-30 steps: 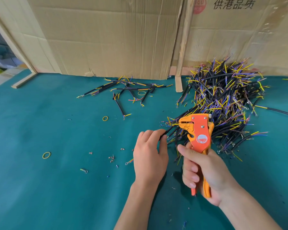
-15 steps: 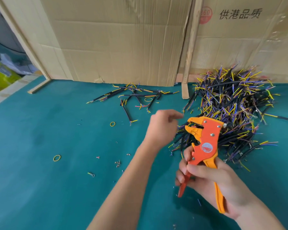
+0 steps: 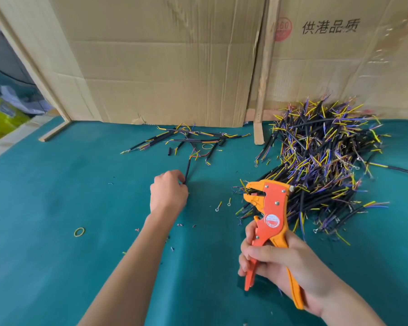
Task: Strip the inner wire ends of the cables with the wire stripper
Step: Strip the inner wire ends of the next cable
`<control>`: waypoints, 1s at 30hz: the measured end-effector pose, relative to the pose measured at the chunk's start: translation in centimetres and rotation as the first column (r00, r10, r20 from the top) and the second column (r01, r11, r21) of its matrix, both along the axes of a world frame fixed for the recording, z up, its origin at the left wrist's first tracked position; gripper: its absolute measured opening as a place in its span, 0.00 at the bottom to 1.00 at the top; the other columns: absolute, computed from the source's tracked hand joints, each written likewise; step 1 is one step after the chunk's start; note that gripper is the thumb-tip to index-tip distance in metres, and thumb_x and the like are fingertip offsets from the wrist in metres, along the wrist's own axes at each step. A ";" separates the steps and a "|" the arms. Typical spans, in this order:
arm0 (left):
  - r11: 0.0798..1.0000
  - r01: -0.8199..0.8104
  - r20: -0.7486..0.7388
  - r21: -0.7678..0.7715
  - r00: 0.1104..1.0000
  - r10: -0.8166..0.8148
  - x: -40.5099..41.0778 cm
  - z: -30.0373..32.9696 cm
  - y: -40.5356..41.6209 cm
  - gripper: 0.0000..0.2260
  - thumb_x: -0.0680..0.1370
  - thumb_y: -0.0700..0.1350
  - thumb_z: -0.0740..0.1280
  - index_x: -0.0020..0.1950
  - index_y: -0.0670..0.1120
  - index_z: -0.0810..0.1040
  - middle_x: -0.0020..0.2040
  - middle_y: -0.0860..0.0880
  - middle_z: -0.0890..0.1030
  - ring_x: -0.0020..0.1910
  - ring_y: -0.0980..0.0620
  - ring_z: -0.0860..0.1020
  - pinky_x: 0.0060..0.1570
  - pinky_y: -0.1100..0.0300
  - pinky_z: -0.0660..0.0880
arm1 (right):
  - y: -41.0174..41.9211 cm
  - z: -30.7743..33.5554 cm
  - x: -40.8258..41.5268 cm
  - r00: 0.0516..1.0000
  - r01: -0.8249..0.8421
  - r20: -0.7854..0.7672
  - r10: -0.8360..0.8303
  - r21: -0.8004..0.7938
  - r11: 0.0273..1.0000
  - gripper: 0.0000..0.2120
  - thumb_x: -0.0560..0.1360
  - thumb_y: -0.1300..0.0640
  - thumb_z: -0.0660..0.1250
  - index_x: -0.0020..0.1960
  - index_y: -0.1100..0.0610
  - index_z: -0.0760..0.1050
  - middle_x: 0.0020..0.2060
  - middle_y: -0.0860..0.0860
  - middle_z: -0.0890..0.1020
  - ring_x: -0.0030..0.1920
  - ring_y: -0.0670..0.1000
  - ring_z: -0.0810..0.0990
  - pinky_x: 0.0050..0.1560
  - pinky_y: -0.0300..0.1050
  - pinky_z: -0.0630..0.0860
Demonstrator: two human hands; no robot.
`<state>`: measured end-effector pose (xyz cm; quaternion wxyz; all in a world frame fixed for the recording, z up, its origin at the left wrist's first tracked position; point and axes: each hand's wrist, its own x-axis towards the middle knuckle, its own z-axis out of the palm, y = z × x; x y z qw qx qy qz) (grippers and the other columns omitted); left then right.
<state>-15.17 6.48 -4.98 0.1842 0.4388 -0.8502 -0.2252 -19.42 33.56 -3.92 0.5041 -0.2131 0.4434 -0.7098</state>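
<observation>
Nearest the camera, the right hand (image 3: 278, 267) is wrapped round the handles of the orange plastic wire stripper (image 3: 267, 222), holding it upright above the teal felt table (image 3: 45, 255); the stripper's toothed head points left, its mouth slightly parted with nothing seen in it. The handles are spread apart below the fingers.

Further out and to the left, the left hand (image 3: 169, 191) pinches the near end of a single short black-sheathed cable (image 3: 187, 169). The cable rises away from the fingers; its far end fans into thin coloured inner wires.

Right of the stripper lies a large heap of black cables with yellow and purple wire ends (image 3: 323, 161), well apart from a small scatter of similar cables (image 3: 186, 140) at the back. Bare felt lies between the hands and to the left, with a yellow rubber band (image 3: 79, 231) on it. Upright brown cardboard sheets (image 3: 163, 62) close off the far edge.
</observation>
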 end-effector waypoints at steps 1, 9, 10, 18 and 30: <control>1.000 0.012 0.005 -0.026 1.000 -0.012 0.8 0.0 0.8 0.14 0.75 0.36 0.61 0.53 0.48 0.83 0.49 0.42 0.83 0.51 0.37 0.77 0.51 0.52 0.75 | 0.0 0.0 0.0 1.000 0.004 0.005 -0.004 0.008 1.000 0.12 0.68 0.67 0.75 0.49 0.61 0.76 0.39 0.62 0.73 0.40 0.63 0.75 0.48 0.59 0.78; 0.991 0.106 -0.092 -0.085 0.989 -0.113 9.2 0.0 8.4 0.07 0.75 0.41 0.69 0.46 0.53 0.82 0.37 0.58 0.83 0.40 0.52 0.81 0.44 0.56 0.76 | -0.1 -0.2 -0.2 1.000 -0.003 0.023 0.003 0.023 1.000 0.12 0.68 0.66 0.76 0.49 0.61 0.77 0.39 0.61 0.73 0.40 0.63 0.76 0.48 0.59 0.78; 0.990 0.120 -0.074 -0.068 0.989 -0.125 10.1 0.1 9.0 0.04 0.75 0.45 0.70 0.44 0.55 0.81 0.34 0.61 0.82 0.37 0.56 0.80 0.42 0.61 0.75 | 0.0 -0.3 -0.2 1.000 -0.007 0.023 0.007 0.027 1.000 0.13 0.67 0.65 0.77 0.48 0.61 0.78 0.39 0.61 0.73 0.40 0.63 0.76 0.48 0.59 0.79; 1.000 0.012 0.055 -0.015 0.998 -0.011 5.3 0.2 6.6 0.12 0.78 0.56 0.67 0.57 0.51 0.77 0.48 0.53 0.81 0.52 0.45 0.79 0.48 0.54 0.73 | 0.0 -0.3 -0.2 1.000 0.000 0.023 0.000 0.035 0.999 0.12 0.68 0.66 0.76 0.49 0.61 0.77 0.39 0.62 0.74 0.41 0.63 0.76 0.48 0.60 0.78; 0.996 0.026 0.034 -0.085 0.999 -0.023 1.1 -0.9 6.4 0.06 0.81 0.37 0.60 0.53 0.43 0.75 0.54 0.46 0.75 0.52 0.42 0.73 0.43 0.53 0.66 | 0.0 -0.2 -0.3 1.000 -0.010 0.029 0.009 0.033 0.999 0.12 0.69 0.66 0.75 0.50 0.61 0.77 0.39 0.62 0.73 0.40 0.63 0.76 0.49 0.59 0.78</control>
